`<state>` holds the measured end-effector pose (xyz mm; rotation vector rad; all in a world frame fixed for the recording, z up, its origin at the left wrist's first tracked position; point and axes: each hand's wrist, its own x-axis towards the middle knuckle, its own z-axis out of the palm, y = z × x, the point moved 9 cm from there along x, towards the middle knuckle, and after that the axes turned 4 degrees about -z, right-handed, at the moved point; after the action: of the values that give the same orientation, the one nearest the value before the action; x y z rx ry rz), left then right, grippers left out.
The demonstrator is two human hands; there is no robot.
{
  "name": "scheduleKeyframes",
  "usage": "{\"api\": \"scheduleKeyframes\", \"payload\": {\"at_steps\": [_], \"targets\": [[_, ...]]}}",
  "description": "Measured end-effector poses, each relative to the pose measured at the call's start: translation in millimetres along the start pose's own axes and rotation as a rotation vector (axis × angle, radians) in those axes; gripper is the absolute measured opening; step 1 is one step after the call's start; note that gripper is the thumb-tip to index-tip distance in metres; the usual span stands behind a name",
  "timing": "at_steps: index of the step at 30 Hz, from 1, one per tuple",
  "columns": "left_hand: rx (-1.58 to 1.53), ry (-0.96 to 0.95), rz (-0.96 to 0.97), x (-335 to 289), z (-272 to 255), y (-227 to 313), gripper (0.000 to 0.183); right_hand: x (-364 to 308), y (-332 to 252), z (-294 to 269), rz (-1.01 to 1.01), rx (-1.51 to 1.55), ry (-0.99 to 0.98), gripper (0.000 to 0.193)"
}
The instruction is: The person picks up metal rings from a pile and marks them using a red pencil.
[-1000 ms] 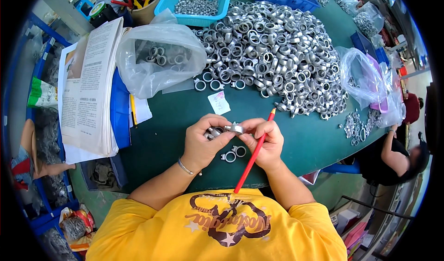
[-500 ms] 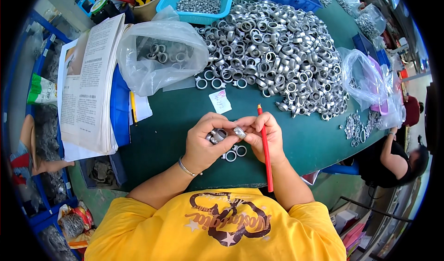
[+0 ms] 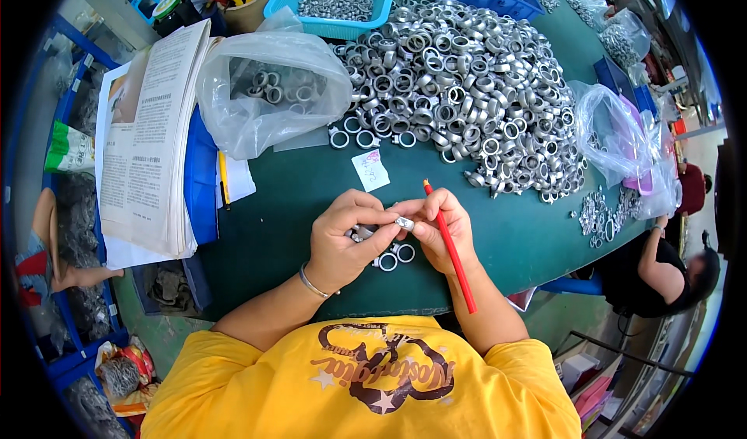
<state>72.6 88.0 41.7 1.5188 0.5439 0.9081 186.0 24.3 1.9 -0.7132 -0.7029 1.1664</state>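
Observation:
Between the fingertips of both hands is a silver metal ring (image 3: 405, 223), its outer side turned up. My left hand (image 3: 347, 230) pinches it from the left and has more metal rings (image 3: 359, 233) tucked in its curled fingers. My right hand (image 3: 445, 225) grips the ring's other side with thumb and fingertips. A red pencil (image 3: 453, 256) also rests in that hand, slanting from above the fingers down over the wrist. Two loose rings (image 3: 395, 257) lie on the green tabletop (image 3: 280, 206) just below my hands.
A big heap of metal rings (image 3: 482, 89) covers the far middle. Left of it sit an open plastic bag (image 3: 272, 128) with rings and a stack of printed sheets (image 3: 152, 143). A small paper slip (image 3: 370, 171) lies ahead. At right, a person (image 3: 661, 272) sits by the table.
The red pencil has tilted, its upper end moving left and its lower end right. The held ring has turned slightly between my fingers.

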Motion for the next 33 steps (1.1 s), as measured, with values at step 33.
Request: {"api": "scheduleKeyframes", "payload": {"at_steps": [33], "targets": [[0.019,0.017,-0.075,-1.4,-1.1,-7.6,0.008,0.1,-9.8,-7.4,-0.097,-0.115,0.092,0.017]]}}
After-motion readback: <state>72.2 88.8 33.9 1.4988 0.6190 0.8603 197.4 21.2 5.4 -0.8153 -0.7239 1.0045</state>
